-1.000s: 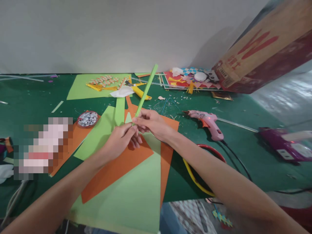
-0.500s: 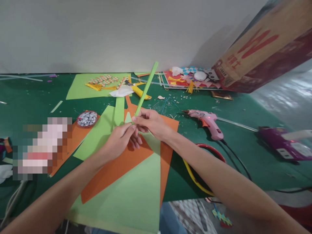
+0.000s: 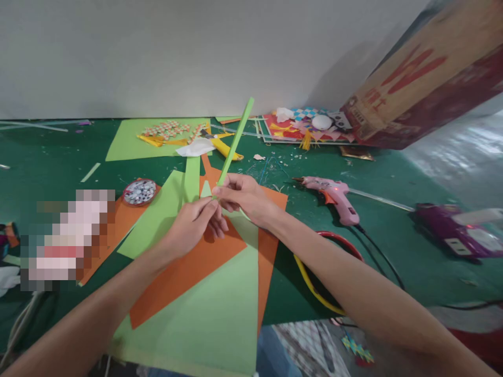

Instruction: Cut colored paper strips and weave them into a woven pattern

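Note:
A narrow light-green paper strip (image 3: 237,140) slants up and to the right out of my two hands. My left hand (image 3: 195,222) is closed, thumb and finger pinching at the strip's lower end. Against it, my right hand (image 3: 245,196) pinches the same strip between thumb and fingers. The fingertips meet and hide where the paper is folded or joined. Below the hands lie an orange paper sheet (image 3: 184,277) and a larger light-green sheet (image 3: 212,324), overlapping each other.
To the right lie a pink glue gun (image 3: 334,196) and a purple device (image 3: 456,230). A round dish of googly eyes (image 3: 140,192) sits at left. Woven paper pieces (image 3: 168,130) lie at the back, near scissors with a yellow handle (image 3: 228,149). A paper bag (image 3: 424,84) leans at back right.
The strip's upper end has shifted very slightly left and up. Both hands keep almost the same pinch and place.

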Demonstrator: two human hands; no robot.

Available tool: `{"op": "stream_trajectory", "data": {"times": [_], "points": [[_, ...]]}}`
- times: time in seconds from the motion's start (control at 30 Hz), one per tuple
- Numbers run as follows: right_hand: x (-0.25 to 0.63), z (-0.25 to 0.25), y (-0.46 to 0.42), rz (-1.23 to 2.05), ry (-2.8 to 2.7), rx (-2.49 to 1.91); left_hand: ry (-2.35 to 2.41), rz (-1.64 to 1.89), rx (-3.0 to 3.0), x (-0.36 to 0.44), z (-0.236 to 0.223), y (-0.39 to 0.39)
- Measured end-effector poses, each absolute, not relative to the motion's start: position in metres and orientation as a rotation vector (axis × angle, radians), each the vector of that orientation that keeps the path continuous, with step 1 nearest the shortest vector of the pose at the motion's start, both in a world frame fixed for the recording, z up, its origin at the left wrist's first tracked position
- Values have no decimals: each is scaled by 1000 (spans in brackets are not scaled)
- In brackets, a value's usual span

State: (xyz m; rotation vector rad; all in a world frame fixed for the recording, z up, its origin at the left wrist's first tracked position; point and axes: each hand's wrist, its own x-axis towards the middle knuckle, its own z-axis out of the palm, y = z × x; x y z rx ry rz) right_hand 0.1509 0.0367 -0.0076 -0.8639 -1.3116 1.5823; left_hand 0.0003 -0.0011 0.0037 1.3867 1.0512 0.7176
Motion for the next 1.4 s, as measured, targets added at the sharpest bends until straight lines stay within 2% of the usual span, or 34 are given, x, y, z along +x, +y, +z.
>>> {"op": "stream_trajectory", "data": {"times": [1.4], "points": [[152,-8,37,1618,-1356,-784,1185,801,1619,-2,2,-1]]}}
